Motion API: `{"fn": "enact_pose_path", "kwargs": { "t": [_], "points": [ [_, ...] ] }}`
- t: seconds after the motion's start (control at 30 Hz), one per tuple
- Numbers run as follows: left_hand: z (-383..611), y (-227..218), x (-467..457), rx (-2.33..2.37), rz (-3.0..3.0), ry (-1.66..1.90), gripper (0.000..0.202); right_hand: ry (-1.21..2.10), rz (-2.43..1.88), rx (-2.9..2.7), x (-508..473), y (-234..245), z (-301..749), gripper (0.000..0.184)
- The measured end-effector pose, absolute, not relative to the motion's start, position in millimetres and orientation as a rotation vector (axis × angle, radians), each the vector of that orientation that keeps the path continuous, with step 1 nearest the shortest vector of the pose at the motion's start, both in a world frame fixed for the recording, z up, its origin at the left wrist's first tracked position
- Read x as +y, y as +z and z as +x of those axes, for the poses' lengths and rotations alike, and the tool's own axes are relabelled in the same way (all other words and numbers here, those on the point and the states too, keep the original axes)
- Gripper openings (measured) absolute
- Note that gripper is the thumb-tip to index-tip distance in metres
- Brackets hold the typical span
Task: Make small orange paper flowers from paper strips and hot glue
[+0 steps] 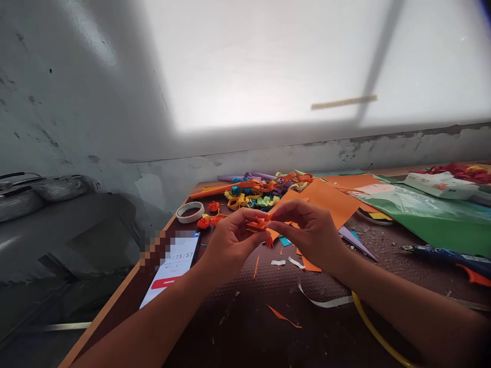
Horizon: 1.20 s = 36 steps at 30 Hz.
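Between both hands, above the middle of the table, is an orange paper flower (261, 225) with cut, pointed strips. My left hand (232, 243) pinches it from the left, thumb below and fingers above. From the right, my right hand (309, 230) has its thumb and forefinger closed on the flower's other side. Just behind the left hand lie several finished-looking orange paper flowers (203, 223). An orange paper sheet (330, 199) lies behind the right hand. Exactly where the right fingertips meet the paper is partly hidden.
A roll of white tape (190, 212) and a phone (174, 266) lie near the table's left edge. Colourful paper pieces (245, 191) are heaped at the back. Green sheets (433, 214), a tissue pack (441, 185) and a dark blue pouch (452, 257) are at right. Scraps (284, 317) lie in front.
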<state>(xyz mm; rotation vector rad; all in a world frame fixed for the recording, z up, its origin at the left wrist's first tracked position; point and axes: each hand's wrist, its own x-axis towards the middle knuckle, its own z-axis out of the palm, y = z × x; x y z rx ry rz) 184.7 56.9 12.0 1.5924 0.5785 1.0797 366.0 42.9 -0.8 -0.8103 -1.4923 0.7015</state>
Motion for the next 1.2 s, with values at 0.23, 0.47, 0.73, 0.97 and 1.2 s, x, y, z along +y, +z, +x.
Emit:
{"fn": "enact_pose_path", "kwargs": {
  "t": [0.23, 0.47, 0.73, 0.97, 1.2],
  "points": [
    [185.1, 8.5, 58.2, 0.522, 1.591, 1.085, 0.023, 0.683, -0.803, -1.471, 42.6, -1.2, 364.3, 0.018],
    [183.6, 9.3, 57.8, 0.557, 1.584, 1.02, 0.024, 0.807, -0.813, -1.507, 39.1, -1.5, 364.6, 0.02],
    [182.4, 7.7, 57.8, 0.55, 1.547, 0.959, 0.025, 0.779, -0.875, -1.559, 38.1, 1.9, 366.4, 0.018],
    [190.6, 2.8, 55.5, 0.748, 1.665, 1.128, 0.022, 0.479, -1.127, -1.66, 34.5, 2.7, 365.6, 0.012],
    [193.9, -4.0, 51.7, 0.935, 1.847, 1.23, 0.008, 0.305, -1.207, -1.811, 32.8, 6.4, 363.9, 0.017]
  ]
}}
